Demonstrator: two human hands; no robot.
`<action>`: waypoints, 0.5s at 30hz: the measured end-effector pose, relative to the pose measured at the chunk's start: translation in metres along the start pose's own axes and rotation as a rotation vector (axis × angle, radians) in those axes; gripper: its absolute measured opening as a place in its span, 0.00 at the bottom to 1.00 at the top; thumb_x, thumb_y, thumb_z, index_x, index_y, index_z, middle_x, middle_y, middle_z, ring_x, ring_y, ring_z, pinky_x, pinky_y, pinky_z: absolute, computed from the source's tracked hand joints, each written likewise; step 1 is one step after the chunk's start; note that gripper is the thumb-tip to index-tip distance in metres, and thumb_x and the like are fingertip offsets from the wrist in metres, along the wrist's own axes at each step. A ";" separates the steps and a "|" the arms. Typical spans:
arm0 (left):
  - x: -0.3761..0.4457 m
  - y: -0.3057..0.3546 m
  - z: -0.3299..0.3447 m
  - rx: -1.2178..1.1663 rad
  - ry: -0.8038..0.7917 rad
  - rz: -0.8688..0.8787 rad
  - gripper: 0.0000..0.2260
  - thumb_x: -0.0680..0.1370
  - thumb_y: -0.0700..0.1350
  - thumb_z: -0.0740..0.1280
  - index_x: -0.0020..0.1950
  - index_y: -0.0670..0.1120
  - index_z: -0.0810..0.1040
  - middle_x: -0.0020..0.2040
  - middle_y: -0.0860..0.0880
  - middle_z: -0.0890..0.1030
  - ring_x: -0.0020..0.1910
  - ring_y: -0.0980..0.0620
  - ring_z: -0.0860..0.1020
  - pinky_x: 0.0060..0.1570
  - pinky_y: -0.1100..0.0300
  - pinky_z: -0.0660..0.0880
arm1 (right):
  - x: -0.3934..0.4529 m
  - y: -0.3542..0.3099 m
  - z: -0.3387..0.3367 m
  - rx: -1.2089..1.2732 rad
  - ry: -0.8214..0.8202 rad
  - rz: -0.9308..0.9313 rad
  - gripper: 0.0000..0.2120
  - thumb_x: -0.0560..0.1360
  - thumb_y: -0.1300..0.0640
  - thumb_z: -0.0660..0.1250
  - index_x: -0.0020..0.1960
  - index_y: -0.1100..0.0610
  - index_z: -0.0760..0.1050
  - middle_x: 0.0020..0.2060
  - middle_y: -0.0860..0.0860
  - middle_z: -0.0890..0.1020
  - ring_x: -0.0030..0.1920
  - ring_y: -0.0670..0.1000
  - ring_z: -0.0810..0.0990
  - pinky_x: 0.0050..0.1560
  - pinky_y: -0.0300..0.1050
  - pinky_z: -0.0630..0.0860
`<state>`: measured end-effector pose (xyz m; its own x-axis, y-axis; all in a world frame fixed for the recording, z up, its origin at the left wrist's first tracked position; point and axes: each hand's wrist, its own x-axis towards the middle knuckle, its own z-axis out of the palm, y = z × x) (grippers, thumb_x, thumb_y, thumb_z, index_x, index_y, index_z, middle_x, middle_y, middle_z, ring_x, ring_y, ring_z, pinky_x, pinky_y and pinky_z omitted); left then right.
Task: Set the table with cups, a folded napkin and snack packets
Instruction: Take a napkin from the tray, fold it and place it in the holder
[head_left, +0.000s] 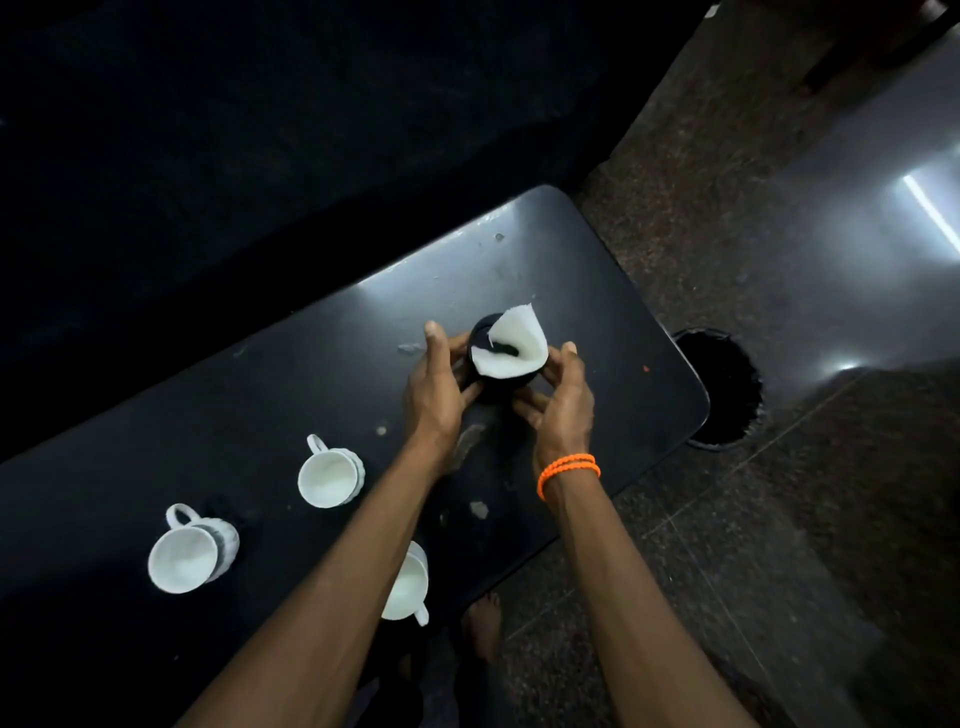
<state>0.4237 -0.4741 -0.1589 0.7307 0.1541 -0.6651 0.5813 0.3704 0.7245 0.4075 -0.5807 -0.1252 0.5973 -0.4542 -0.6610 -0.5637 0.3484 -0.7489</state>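
Three white cups (330, 477) stood on the table (260, 374) near left while the left hand (435, 395) and right hand (558, 402) cupped one dark holder (480, 332) containing one napkin (514, 340).

The table (270, 374) is bare across its upper-left stretch and along the far edge toward the rounded corner at upper centre, so a hand could pass freely there. At centre, both hands, left (434, 395) and right (563, 405), close round a dark holder (501, 382) with a napkin (519, 345) standing in it, blocking that spot. Three cups stand at lower left: one (330, 475) near the left forearm, one (189, 551) further left, one (408, 584) partly under the forearm at the near edge. Open lanes run between them. A dark bin (722, 387) sits off the right edge, on the floor.
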 end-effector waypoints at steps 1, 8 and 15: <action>-0.007 -0.003 -0.005 -0.014 0.014 -0.001 0.26 0.85 0.64 0.53 0.53 0.52 0.86 0.49 0.53 0.90 0.54 0.55 0.87 0.47 0.60 0.84 | -0.004 0.004 -0.002 -0.013 0.004 0.001 0.20 0.82 0.41 0.59 0.44 0.45 0.86 0.41 0.38 0.88 0.49 0.52 0.87 0.38 0.41 0.79; -0.054 -0.022 -0.039 -0.016 0.052 0.005 0.26 0.86 0.63 0.52 0.50 0.54 0.88 0.48 0.54 0.90 0.54 0.54 0.87 0.45 0.62 0.84 | -0.033 0.039 -0.018 -0.058 -0.019 0.002 0.19 0.82 0.41 0.59 0.42 0.40 0.87 0.41 0.37 0.88 0.41 0.44 0.88 0.36 0.38 0.79; -0.078 -0.038 -0.059 -0.017 0.090 -0.006 0.28 0.86 0.62 0.53 0.63 0.44 0.84 0.56 0.48 0.88 0.58 0.49 0.86 0.52 0.57 0.85 | -0.054 0.065 -0.032 -0.100 -0.009 0.014 0.18 0.82 0.40 0.59 0.46 0.45 0.86 0.41 0.38 0.88 0.49 0.51 0.87 0.43 0.46 0.79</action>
<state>0.3235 -0.4463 -0.1449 0.6915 0.2330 -0.6837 0.5789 0.3873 0.7175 0.3207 -0.5597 -0.1365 0.5939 -0.4424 -0.6721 -0.6257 0.2712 -0.7314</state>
